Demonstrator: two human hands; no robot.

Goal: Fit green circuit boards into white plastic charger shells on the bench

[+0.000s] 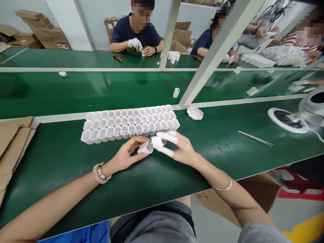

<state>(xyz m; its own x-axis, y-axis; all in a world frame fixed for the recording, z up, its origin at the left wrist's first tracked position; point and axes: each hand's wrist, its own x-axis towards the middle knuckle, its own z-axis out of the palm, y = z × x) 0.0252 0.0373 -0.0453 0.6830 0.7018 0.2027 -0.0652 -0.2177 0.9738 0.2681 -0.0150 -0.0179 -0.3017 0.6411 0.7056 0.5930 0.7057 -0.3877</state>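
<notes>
Tilted on its side, a white plastic housing [145, 147] is gripped between the thumb and fingers of my left hand [128, 151]. Its open end faces right. My right hand [182, 148], with white finger cots on several fingers, pinches a rounded white part [157, 142] right at that opening. Whether the part has entered the housing I cannot tell. Just beyond my hands stand rows of white open-topped housings [124, 120], close together on the green table [101, 199].
Tweezers [255, 138] lie to the right, near a white fan [298, 114]. A white crumpled piece [194, 113] rests by the slanted post [217, 57]. Flattened cardboard [15, 138] is at left. One housing [176, 92] sits on the middle strip. Co-workers [138, 30] work across it.
</notes>
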